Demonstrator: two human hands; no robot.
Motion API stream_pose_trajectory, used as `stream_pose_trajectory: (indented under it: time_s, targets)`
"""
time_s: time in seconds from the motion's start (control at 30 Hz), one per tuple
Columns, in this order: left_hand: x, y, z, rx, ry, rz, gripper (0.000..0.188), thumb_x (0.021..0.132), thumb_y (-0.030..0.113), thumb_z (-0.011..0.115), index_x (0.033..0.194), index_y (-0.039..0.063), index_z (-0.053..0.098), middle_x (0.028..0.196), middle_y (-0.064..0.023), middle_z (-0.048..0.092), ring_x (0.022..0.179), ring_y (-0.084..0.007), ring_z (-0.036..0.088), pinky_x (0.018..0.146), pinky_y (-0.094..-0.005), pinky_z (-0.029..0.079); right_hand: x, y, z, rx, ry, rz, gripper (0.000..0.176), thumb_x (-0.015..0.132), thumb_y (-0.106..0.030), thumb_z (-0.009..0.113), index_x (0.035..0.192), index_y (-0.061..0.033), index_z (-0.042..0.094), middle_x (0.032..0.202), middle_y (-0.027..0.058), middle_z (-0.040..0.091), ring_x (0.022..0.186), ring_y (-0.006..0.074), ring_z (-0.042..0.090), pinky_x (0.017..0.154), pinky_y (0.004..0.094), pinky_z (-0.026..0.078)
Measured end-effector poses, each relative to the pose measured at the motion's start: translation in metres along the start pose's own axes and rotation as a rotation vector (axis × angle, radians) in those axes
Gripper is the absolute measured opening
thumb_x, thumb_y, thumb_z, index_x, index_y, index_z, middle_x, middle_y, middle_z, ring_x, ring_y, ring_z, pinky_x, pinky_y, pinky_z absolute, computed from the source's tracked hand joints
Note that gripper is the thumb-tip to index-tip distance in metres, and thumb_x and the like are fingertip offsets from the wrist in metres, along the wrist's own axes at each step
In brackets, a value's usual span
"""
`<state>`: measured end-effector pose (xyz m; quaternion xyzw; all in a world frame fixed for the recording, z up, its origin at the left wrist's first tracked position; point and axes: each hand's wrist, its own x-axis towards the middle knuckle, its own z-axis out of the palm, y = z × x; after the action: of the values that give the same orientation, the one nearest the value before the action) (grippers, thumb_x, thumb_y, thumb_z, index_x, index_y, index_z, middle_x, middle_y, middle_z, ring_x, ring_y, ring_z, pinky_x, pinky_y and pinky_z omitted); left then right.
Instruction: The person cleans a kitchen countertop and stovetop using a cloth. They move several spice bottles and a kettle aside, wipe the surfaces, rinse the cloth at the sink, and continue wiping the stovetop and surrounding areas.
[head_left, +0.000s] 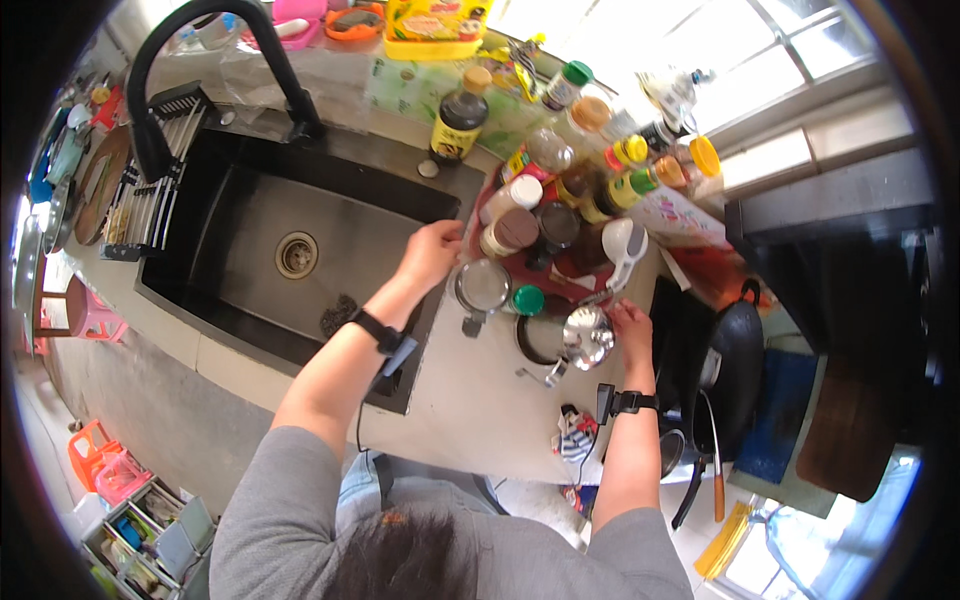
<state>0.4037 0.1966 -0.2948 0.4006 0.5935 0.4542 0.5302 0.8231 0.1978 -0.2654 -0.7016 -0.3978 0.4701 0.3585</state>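
Note:
My left hand (433, 251) is over the sink's right edge, beside a red tray (474, 234) crowded with bottles and jars. Its fingers are curled and partly hidden, so a hold is unclear. My right hand (631, 322) is at the tray's near right, beside a shiny metal lid (588, 337); whether the fingers touch it cannot be told. Below the tray stand a clear-lidded jar (482, 286), a green-capped jar (528, 300) and a round dark-rimmed container (536, 341). A white-handled utensil (624, 244) leans over the tray's right side.
A black sink (255, 217) with a black faucet (300, 112) lies to the left. A dark sauce bottle (460, 116) stands behind it. To the right are a black wok (731, 360) and a black range hood (832, 262). A striped cloth (575, 435) lies at the counter's front edge.

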Motion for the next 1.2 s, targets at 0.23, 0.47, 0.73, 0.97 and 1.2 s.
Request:
stream_pose_trajectory:
  time_s: [0.23,0.47,0.73,0.97,1.2]
  targets:
    - [-0.078,0.027,-0.010,0.252,-0.249,0.111,0.075,0.066,-0.004,0.076,0.136,0.010,0.051,0.126,-0.0142,0.055,0.109,-0.0260,0.060,0.090,-0.0349,0.056,-0.127,0.026,-0.025,-0.348,0.010,-0.109,0.039,0.092,-0.010,0.069,0.128,0.0023,0.060,0.095,0.0071,0.068,0.090,0.0134,0.065,0.083,0.0276,0.053]
    - [-0.074,0.032,0.006,0.377,-0.186,0.109,0.078,0.063,-0.005,0.077,0.135,0.010,0.051,0.121,-0.0137,0.056,0.106,-0.0262,0.062,0.084,-0.0329,0.058,-0.219,0.024,-0.007,-0.813,0.064,-0.301,0.058,0.075,-0.016,0.082,0.128,-0.0063,0.060,0.121,0.0148,0.060,0.108,0.0336,0.057,0.094,0.0444,0.047]
    - [-0.074,0.019,0.010,0.214,-0.186,0.063,0.080,0.066,-0.013,0.072,0.140,0.006,0.049,0.117,-0.0095,0.063,0.102,-0.0159,0.062,0.084,-0.0286,0.059,-0.253,0.075,0.025,-1.049,0.287,-0.083,0.049,0.083,-0.022,0.073,0.128,-0.0148,0.054,0.129,0.0169,0.050,0.117,0.0420,0.048,0.096,0.0526,0.046]
    - [-0.126,0.004,-0.002,0.424,-0.008,0.257,0.068,0.080,-0.013,0.063,0.143,0.003,0.045,0.135,-0.0170,0.052,0.111,-0.0243,0.060,0.084,-0.0296,0.059,-0.167,0.085,0.001,-0.691,0.269,-0.280,0.028,0.088,-0.013,0.067,0.115,-0.0088,0.060,0.107,0.0171,0.060,0.100,0.0386,0.056,0.088,0.0469,0.047]
    - [-0.222,0.004,0.004,0.833,-0.177,0.390,0.028,0.082,-0.001,0.065,0.110,0.001,0.065,0.105,-0.0179,0.064,0.102,-0.0363,0.061,0.086,-0.0407,0.052,-0.025,0.015,-0.004,-1.102,0.418,-0.430,0.032,0.091,-0.013,0.059,0.123,-0.0110,0.061,0.119,0.0124,0.059,0.110,0.0349,0.055,0.094,0.0456,0.047]
